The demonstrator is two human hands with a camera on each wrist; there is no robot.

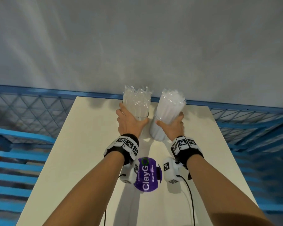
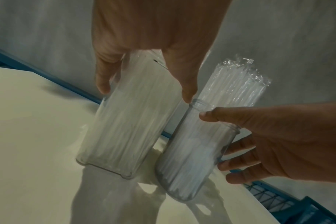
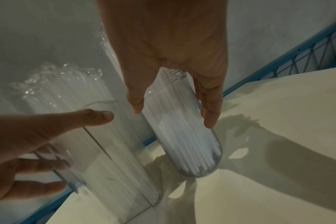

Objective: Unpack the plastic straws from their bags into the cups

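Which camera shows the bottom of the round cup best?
Right wrist: the round cup shows its base on the table, straw ends inside. Left wrist shows the base too, dimmer. From the head camera, the right hand partly covers it.

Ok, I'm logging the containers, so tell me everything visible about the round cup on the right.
The round cup is a clear, tall cylinder with a rounded base and a threaded-looking neck, seemingly plastic or glass. It stands on the cream table near the far edge, packed with white straws that rise well above its rim. The right hand grips its upper part, thumb on one side and fingers on the other. A squarer cup, held by the left hand, stands close beside it.
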